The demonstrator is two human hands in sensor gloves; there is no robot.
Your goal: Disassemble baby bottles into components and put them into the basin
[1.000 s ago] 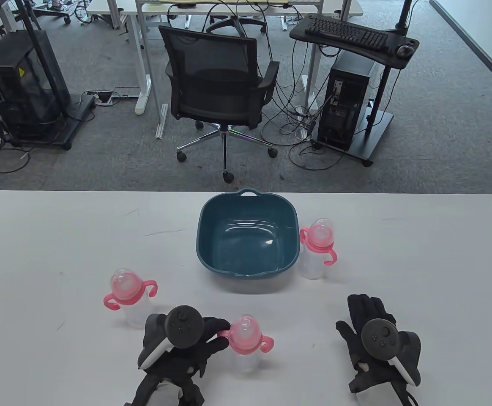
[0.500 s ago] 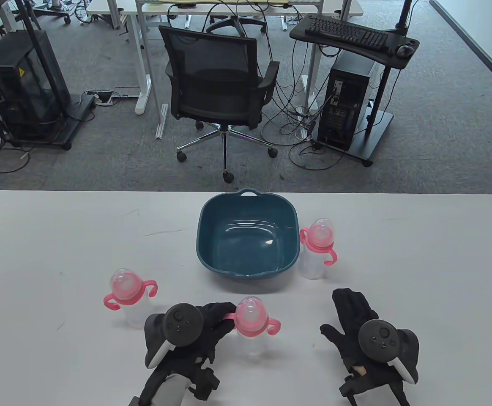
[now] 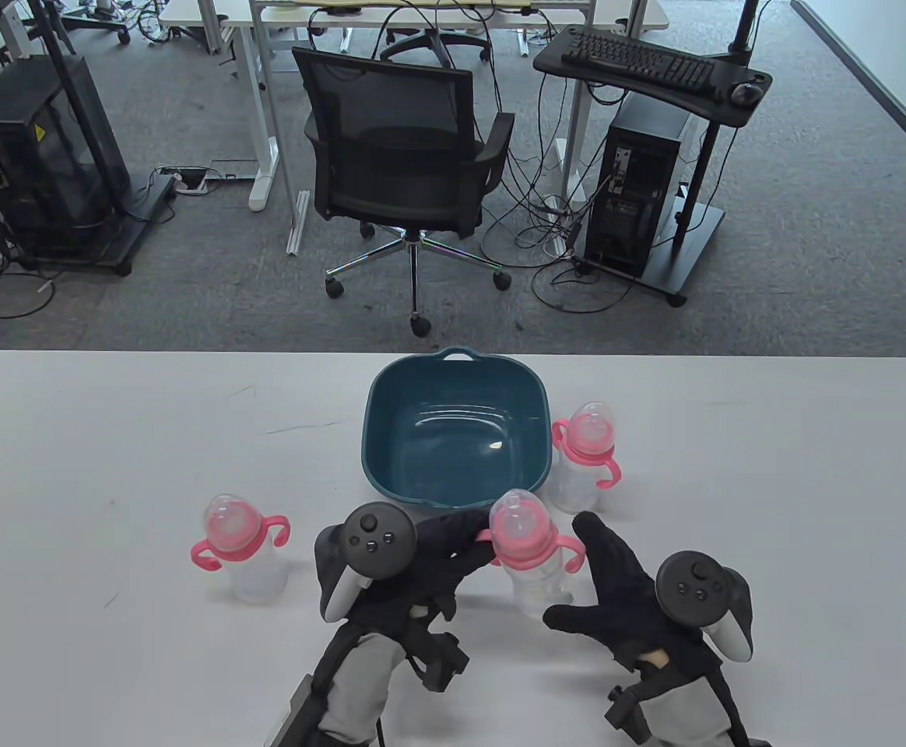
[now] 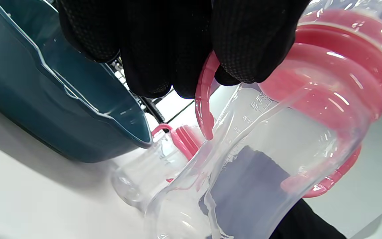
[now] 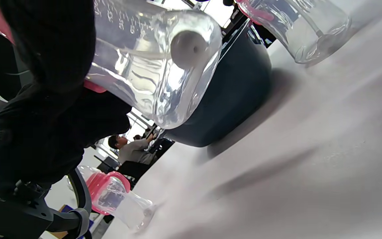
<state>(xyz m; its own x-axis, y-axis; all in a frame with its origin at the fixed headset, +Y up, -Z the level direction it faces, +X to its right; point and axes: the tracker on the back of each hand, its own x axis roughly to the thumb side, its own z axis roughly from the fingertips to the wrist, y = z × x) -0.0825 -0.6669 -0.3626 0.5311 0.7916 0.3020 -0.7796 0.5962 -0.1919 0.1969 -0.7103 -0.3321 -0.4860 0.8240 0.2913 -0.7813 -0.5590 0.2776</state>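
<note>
A clear baby bottle [image 3: 529, 572] with a pink collar, handles and teat hangs tilted above the table, just in front of the teal basin [image 3: 365, 447]. My left hand [image 3: 472, 545] pinches its left pink handle; in the left wrist view my fingers [image 4: 164, 49] curl over that loop of the bottle [image 4: 260, 159]. My right hand [image 3: 587, 576] is spread beside the bottle's right side, index finger by the right handle, thumb below the base. The right wrist view shows the bottle's underside [image 5: 151, 66] with a gloved finger [image 5: 55, 43] lying across it.
A second bottle [image 3: 239, 552] stands at the left, a third bottle [image 3: 581, 459] against the basin's right side. The basin [image 4: 45, 109] holds nothing. An office chair [image 3: 406, 156] and computer stands lie beyond the table's far edge.
My left hand has lifted the bottle by its handle and carried it right and toward the basin. My right hand has moved left to it, fingers spreading.
</note>
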